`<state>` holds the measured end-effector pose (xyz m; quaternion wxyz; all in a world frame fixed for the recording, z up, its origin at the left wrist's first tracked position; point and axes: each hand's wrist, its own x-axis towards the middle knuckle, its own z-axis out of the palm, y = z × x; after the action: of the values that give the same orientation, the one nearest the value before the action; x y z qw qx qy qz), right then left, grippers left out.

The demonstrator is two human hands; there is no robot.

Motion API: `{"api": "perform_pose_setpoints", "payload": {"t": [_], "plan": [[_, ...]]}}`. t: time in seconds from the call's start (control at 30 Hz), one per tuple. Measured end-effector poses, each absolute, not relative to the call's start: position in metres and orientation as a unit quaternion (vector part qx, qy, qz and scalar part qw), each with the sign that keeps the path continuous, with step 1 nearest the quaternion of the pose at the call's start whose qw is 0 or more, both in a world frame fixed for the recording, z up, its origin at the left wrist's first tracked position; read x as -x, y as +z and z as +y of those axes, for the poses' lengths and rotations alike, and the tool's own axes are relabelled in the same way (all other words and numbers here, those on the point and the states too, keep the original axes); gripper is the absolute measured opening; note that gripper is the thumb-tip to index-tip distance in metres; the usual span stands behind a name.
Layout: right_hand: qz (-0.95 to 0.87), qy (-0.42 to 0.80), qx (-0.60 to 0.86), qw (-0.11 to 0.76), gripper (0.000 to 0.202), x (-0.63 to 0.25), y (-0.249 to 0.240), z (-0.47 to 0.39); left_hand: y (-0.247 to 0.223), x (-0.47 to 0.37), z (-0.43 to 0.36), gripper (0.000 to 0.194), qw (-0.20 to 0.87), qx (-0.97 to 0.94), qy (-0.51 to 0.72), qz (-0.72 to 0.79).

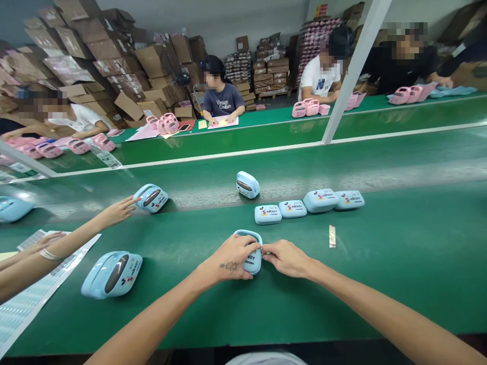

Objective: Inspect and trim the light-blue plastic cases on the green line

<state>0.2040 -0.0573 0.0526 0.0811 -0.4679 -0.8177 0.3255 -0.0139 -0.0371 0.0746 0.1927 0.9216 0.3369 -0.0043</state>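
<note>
Under my left hand (pixel 235 256) a light blue plastic case (pixel 251 264) with a loop handle and a cartoon mouse print lies on the green table; my fingers wrap over its top and left side. My right hand (pixel 286 257) is closed in a pinch at the case's right edge. What its fingertips hold is too small to make out. Beyond my hands, several similar blue cases (pixel 268 214) lie in a row with their print showing. Another blue case (pixel 247 184) with a dark window stands behind the row.
A larger-looking blue case (pixel 112 275) sits to my left. Beside it, a co-worker's hand (pixel 118 212) touches a blue case (pixel 152 197). A small shiny strip (pixel 332 236) lies at right. Across the belt, people work with pink cases (pixel 306 107); a pale post (pixel 350 76) stands there.
</note>
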Motion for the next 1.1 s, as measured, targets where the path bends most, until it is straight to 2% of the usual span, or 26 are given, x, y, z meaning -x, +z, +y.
{"api": "perform_pose_setpoints", "payload": {"t": [0.13,0.33,0.43,0.53,0.6,0.73,0.83,0.9,1.0,1.1], "plan": [[-0.811,0.295,0.500,0.079,0.020,-0.218,0.041,-0.056,0.079,0.017,-0.038,0.089,0.231,-0.898,0.012,0.374],[-0.773,0.230,0.581,0.110,0.030,-0.258,0.014,-0.060,0.068,0.058,-0.059,0.123,0.340,-0.799,0.091,0.488],[-0.737,0.217,0.614,0.181,0.041,-0.254,0.012,-0.071,0.051,0.071,-0.072,0.116,0.382,-0.723,0.141,0.558],[-0.671,0.331,0.597,0.290,0.054,-0.222,0.020,-0.090,0.039,0.066,-0.081,0.099,0.376,-0.699,0.200,0.575],[-0.628,0.436,0.566,0.308,0.065,-0.194,0.024,-0.104,0.036,0.056,-0.087,0.091,0.339,-0.714,0.240,0.564],[-0.506,0.545,0.554,0.375,0.097,-0.157,0.018,-0.116,0.032,0.037,-0.101,0.087,0.241,-0.781,0.265,0.512],[-0.392,0.644,0.469,0.461,0.104,-0.155,0.006,-0.110,0.026,0.029,-0.108,0.089,0.224,-0.815,0.273,0.460],[-0.340,0.681,0.412,0.501,0.103,-0.160,0.000,-0.107,0.020,0.026,-0.109,0.096,0.285,-0.784,0.318,0.451],[-0.297,0.700,0.360,0.540,0.100,-0.167,-0.004,-0.108,0.014,0.021,-0.103,0.122,0.436,-0.672,0.382,0.461],[-0.299,0.703,0.338,0.551,0.100,-0.169,-0.005,-0.111,0.017,0.014,-0.098,0.124,0.562,-0.591,0.357,0.455]]}}
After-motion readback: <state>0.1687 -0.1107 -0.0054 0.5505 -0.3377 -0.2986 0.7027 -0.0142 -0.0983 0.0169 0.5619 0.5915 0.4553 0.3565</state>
